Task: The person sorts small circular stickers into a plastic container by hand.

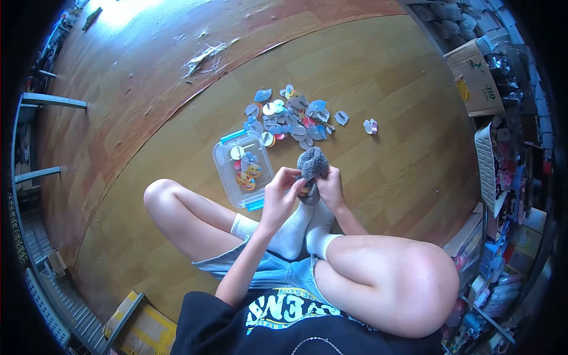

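Note:
A fuzzy grey cloth item (313, 163) is held up between both hands, above the white-socked feet. My left hand (284, 190) pinches its left side, with a small yellowish piece showing near the fingertips. On the other side, my right hand (330, 187) has its fingers closed round the grey cloth. Just left of the hands stands a clear plastic box (222, 173) with blue clips, holding several yellow emoji pieces (248, 176) and a few pale ones. Beyond the hands lies a loose pile of small flat grey, white and coloured pieces (288, 118).
One small whitish piece (370, 126) lies apart on the wooden floor (396, 77). Shredded scraps (205, 59) are farther off. Crowded shelves and a cardboard box (475, 78) stand at the right, metal racks (54, 101) at the left, a yellow-taped carton (148, 328) at lower left.

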`<act>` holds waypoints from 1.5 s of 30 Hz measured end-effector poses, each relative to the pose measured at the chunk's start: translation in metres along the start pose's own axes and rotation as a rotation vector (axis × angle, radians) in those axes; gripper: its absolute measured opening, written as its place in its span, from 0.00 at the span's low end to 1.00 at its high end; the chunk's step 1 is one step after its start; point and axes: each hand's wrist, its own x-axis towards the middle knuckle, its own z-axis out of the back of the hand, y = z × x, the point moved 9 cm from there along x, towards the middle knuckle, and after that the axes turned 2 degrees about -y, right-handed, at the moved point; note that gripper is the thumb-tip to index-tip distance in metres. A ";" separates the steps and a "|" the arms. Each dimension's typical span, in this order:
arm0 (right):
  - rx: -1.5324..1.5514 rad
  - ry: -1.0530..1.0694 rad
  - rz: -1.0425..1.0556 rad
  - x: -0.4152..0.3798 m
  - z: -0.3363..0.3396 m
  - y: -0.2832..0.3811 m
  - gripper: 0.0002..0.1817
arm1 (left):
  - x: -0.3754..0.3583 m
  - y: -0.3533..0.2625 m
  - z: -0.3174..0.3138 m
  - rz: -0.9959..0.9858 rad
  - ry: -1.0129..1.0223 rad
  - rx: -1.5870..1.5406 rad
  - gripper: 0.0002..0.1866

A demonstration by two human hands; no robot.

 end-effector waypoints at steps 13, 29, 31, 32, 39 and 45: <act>0.903 0.064 -0.215 -0.001 0.019 -0.008 0.27 | 0.021 -0.027 0.104 -0.034 -0.168 1.145 0.12; 0.928 0.082 -0.296 -0.004 0.006 -0.014 0.26 | 0.156 -0.004 0.004 -0.393 0.093 1.660 0.15; 0.939 0.134 -0.310 -0.003 0.003 -0.018 0.26 | 0.148 -0.016 0.001 -0.415 0.092 1.582 0.12; 0.928 0.124 -0.276 0.000 0.004 -0.022 0.25 | 0.139 -0.023 -0.003 -0.417 0.099 1.580 0.12; 0.427 -0.043 0.017 0.009 0.015 0.014 0.25 | 0.055 -0.013 -0.021 0.032 0.107 0.026 0.10; -0.086 -0.126 0.139 -0.001 0.024 0.036 0.05 | 0.014 -0.016 -0.028 0.206 0.204 -0.276 0.17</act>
